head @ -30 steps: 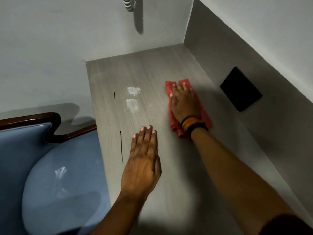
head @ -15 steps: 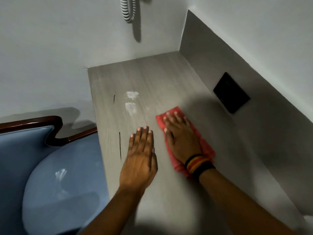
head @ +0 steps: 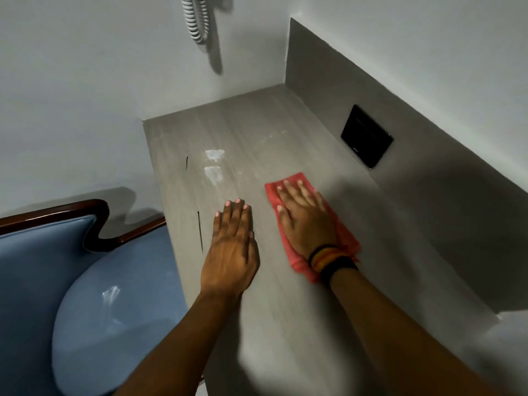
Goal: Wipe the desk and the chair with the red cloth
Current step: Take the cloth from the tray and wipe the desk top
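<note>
The red cloth (head: 340, 232) is laid flat on the desk (head: 257, 132), near the middle. It is pressed down by the right hand (head: 305, 218), palm flat, fingers extended. The left hand (head: 233, 250) is rested flat on the desk beside it, fingers together, nothing held. The chair (head: 85, 295) is positioned at the desk's left edge.

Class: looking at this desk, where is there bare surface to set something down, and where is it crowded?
Bare: the far desk corner between wall and black wall plate, and the near end between the forearms. Crowded: mid-desk, where the left hand lies flat beside the right hand pressing the red cloth.
</note>
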